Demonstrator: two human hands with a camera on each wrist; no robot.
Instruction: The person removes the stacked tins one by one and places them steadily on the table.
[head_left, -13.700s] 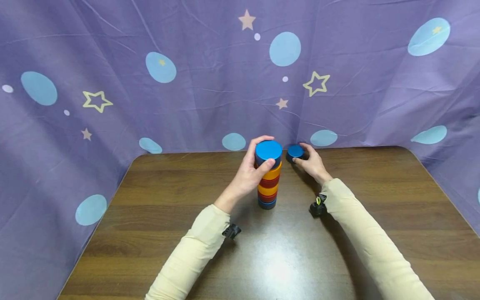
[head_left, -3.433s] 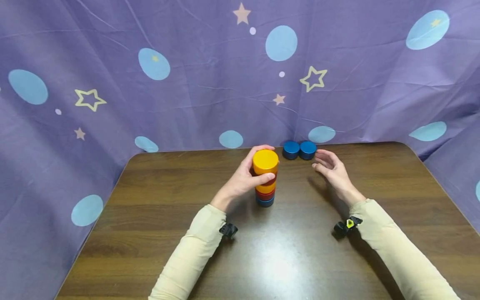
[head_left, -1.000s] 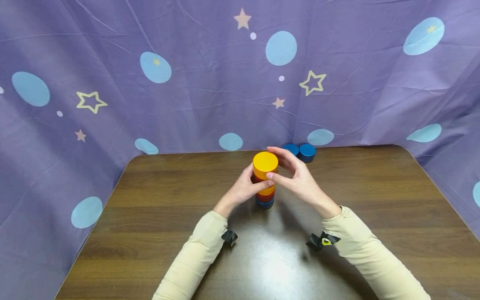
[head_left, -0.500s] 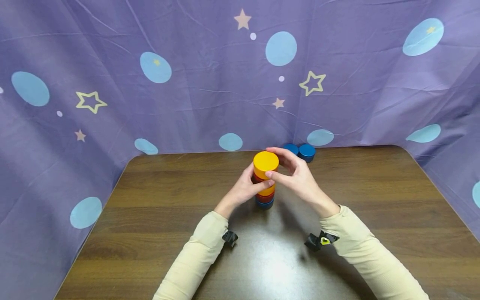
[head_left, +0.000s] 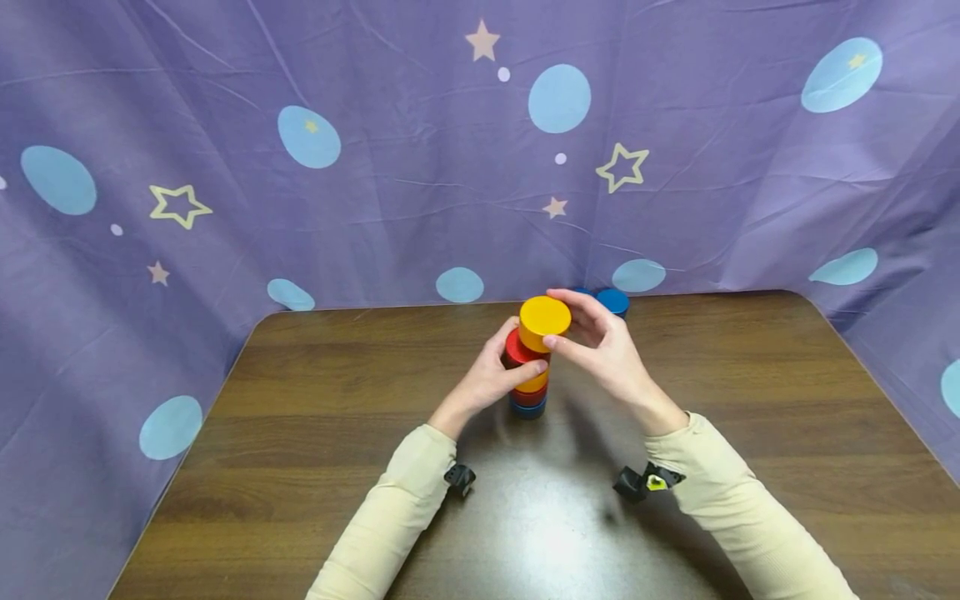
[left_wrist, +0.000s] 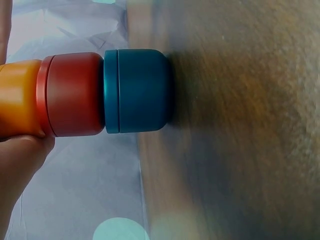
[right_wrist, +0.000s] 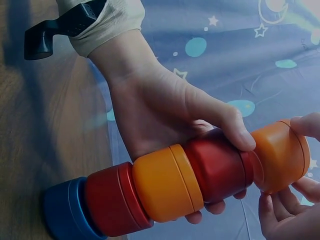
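My right hand (head_left: 611, 358) pinches an orange lidded tin (head_left: 544, 321) by its rim at the top of an upright stack. That tin sits off-centre to the right and tilts, its base at the upper red tin's (right_wrist: 220, 167) edge; I cannot tell whether they touch. Around this red tin curl the thumb and fingers of my left hand (head_left: 483, 385). Below it in the stack come another orange tin (right_wrist: 167, 182), a lower red tin (left_wrist: 75, 95) and, on the table, a blue tin (left_wrist: 142, 90).
Two more blue tins stand at the table's back edge: one (head_left: 612, 301) shows beside my right fingers, the other is mostly hidden behind them. A purple curtain (head_left: 405, 225) hangs behind the wooden table (head_left: 322, 383). Each sleeve carries a black wrist camera (head_left: 460, 478).
Earlier, a blue tin left the stack's top and joined the other at the back. Now my right hand has lifted the top orange tin up and right, baring the red lid; my left hand keeps its grip.
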